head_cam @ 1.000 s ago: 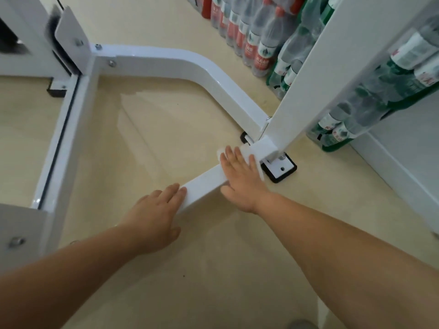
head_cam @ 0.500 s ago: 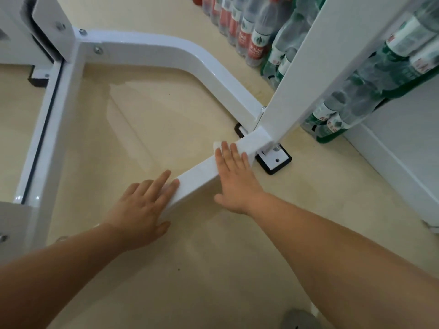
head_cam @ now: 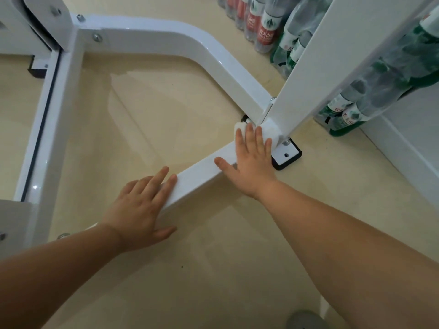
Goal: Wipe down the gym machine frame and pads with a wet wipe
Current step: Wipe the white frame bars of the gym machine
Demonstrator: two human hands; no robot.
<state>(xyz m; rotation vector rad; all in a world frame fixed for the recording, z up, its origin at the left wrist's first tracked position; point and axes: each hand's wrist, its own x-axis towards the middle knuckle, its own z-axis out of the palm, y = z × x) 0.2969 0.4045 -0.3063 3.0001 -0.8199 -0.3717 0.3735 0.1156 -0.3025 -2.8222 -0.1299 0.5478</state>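
Right hand [head_cam: 253,160] flat, pressing wet wipe [head_cam: 239,128] onto frame bar [head_cam: 199,173].

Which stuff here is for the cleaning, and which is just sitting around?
For the job: wet wipe under the right hand; white frame bar, with the left hand resting on it.
Just sitting around: red-labelled bottles; green-labelled bottles.

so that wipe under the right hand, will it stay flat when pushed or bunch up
Probably floppy: the wipe looks crumpled just beyond the right hand. It likely slides easily, since the bar is glossy painted metal. Likely very light, so it would only move along while the flat hand presses it.
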